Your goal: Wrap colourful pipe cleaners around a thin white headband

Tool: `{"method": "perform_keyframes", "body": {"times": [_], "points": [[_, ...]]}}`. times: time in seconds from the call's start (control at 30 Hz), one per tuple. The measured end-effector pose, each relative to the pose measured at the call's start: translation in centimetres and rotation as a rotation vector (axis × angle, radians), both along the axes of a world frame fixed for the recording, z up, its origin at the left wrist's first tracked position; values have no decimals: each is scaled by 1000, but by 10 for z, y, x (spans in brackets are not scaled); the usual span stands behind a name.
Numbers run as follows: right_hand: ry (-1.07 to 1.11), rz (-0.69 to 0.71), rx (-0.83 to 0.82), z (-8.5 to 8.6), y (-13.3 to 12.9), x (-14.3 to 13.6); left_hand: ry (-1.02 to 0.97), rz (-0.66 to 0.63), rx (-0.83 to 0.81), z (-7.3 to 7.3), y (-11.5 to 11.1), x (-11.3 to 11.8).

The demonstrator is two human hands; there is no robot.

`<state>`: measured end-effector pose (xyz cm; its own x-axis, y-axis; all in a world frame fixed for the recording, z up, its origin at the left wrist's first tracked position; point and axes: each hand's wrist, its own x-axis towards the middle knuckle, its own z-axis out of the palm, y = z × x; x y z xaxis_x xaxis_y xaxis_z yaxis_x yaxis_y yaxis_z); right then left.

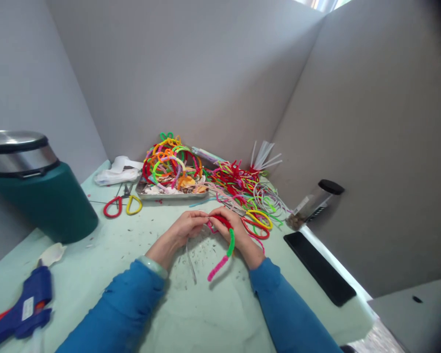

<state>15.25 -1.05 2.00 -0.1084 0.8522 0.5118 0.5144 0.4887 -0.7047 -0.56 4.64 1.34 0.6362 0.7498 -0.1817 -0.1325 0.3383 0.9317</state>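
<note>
A fuzzy pipe-cleaner strip (231,241), red, green and pink along its length, curves out from my right hand (232,228) and its pink end hangs over the table. My right hand is closed round the red part. My left hand (185,228) meets it at the fingertips, pinching the same piece near its upper end. A thin grey strand (191,262) hangs below my left hand. Pink strands show between the hands; their exact join is hidden by the fingers.
Behind the hands, a metal tray (172,196) holds coloured loops, beside a pipe-cleaner pile (238,179). Scissors (259,220) lie right, others (122,205) left. A green flask (47,196) and blue glue gun (31,304) stand left; a jar (312,206) and black phone-like slab (319,267) right.
</note>
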Motion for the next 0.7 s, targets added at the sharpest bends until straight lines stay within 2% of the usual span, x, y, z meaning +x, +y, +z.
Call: {"method": "perform_keyframes", "body": {"times": [0.27,0.53,0.7], "points": [[79,9,-25,-6,4,1,-24,5,-30,-1,2,0],[-151,-18,-115,-10,7,18,42,99,34,-6,9,0],[-27,-170,-47,-1,8,22,103,132,73,-5,9,-1]]}}
